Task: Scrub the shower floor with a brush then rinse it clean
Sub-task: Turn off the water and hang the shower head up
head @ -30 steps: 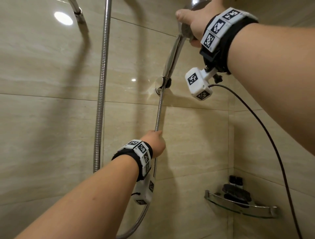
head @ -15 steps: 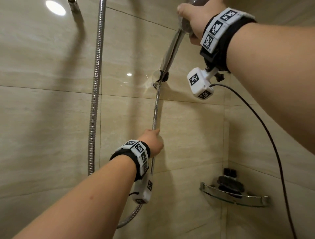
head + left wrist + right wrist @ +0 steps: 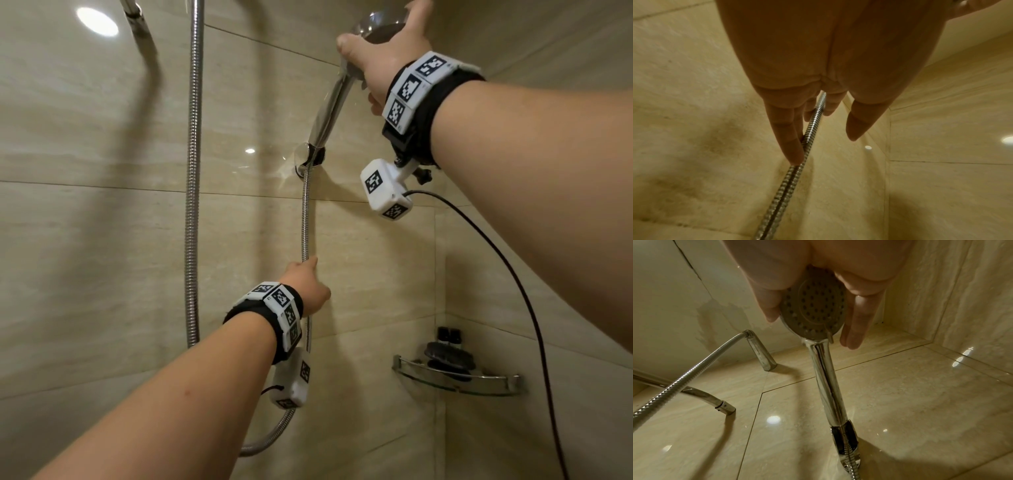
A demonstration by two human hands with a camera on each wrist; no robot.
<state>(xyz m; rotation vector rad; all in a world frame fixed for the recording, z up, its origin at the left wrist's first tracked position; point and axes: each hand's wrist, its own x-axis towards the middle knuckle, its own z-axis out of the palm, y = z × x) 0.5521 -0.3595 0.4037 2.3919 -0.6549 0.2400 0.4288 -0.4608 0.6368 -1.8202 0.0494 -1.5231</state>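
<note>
The shower floor is not visible in any view, so I cannot tell if the scrubbing is done. A dark round thing, maybe the brush [image 3: 448,356], lies on the corner shelf [image 3: 459,382], well below and to the right of both hands. No water comes out of the shower head [image 3: 813,305], and its handle sits in the wall holder [image 3: 844,439]. I judge the person is at the rinse step, either taking the head down or putting it back; the pictures do not decide this.

The left hand [image 3: 308,287] is low, and its fingers [image 3: 789,134] are nearly straight, only a little spread. They lie along the metal hose [image 3: 797,164] and touch it; the thumb stands apart, so there is no real grip.

The right hand [image 3: 383,54] is up high. Its fingers [image 3: 855,324] and thumb curl around the rim of the shower head and hold it from both sides.
</note>
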